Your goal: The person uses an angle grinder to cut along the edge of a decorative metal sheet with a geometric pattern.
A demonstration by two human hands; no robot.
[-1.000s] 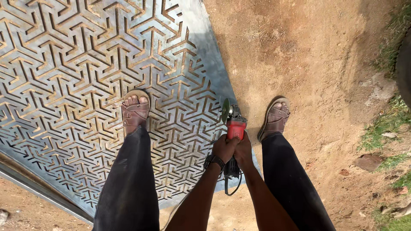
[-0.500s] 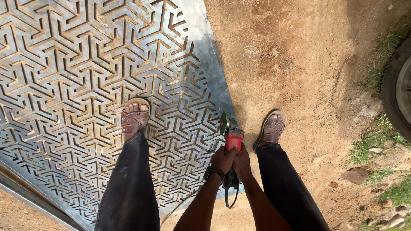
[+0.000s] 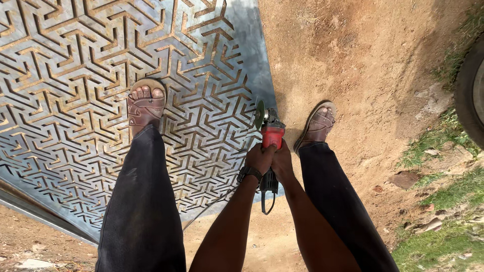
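A red and black angle grinder (image 3: 271, 135) is held in both hands over the right edge of a large grey metal panel (image 3: 75, 75) cut with a geometric maze pattern. My left hand (image 3: 259, 158), with a dark wristwatch, grips the grinder's body from the left. My right hand (image 3: 282, 162) grips it from the right. The grinder's disc (image 3: 259, 115) points away from me, just above the panel's plain border strip. Its black cord (image 3: 265, 199) hangs below my hands.
My left foot in a brown sandal (image 3: 145, 107) stands on the panel; my right sandal (image 3: 317, 124) stands on bare dirt (image 3: 363, 65). A vehicle tyre (image 3: 471, 90) shows at the right edge. Grass and small stones (image 3: 443, 221) lie at the lower right.
The view has shifted slightly, so the tyre at the right shows more. Both hands stay on the grinder at the panel's right edge; the feet have not moved.
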